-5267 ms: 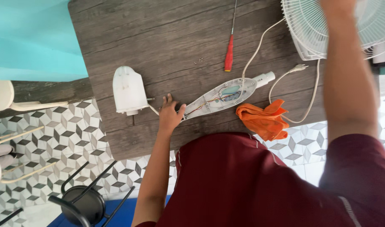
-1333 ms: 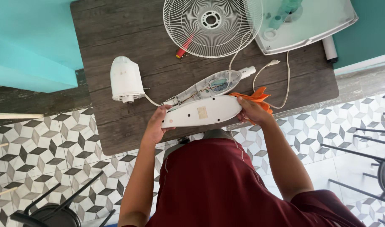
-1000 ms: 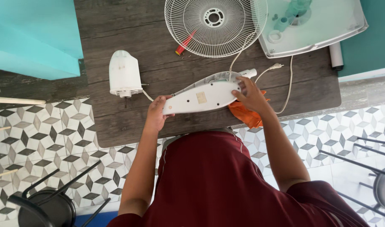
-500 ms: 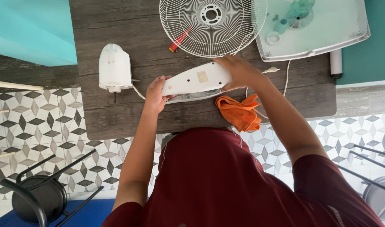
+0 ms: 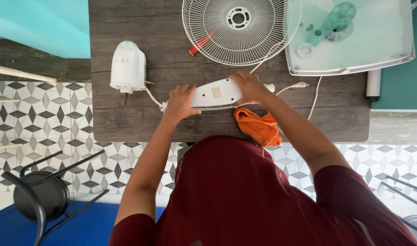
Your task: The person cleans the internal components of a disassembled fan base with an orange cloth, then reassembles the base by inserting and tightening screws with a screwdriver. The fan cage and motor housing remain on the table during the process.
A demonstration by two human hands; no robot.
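A long white plastic fan housing cover (image 5: 216, 94) lies across the dark wooden table (image 5: 126, 123). My left hand (image 5: 180, 102) grips its left end and my right hand (image 5: 248, 87) presses on its right end. A white fan motor unit (image 5: 128, 67) sits to the left, joined by a thin wire. An orange cloth (image 5: 258, 127) lies just below my right wrist near the table's front edge.
A round white wire fan guard (image 5: 238, 28) lies at the back with a red-handled screwdriver (image 5: 200, 43) under it. A white fan base with teal parts (image 5: 349, 38) sits at the back right. A power cord and plug (image 5: 299, 84) trail right. A black stool (image 5: 40, 193) stands lower left.
Both hands lifted the white cover from the front edge and set it down over the open housing further back. The orange cloth is now uncovered beside my right wrist.
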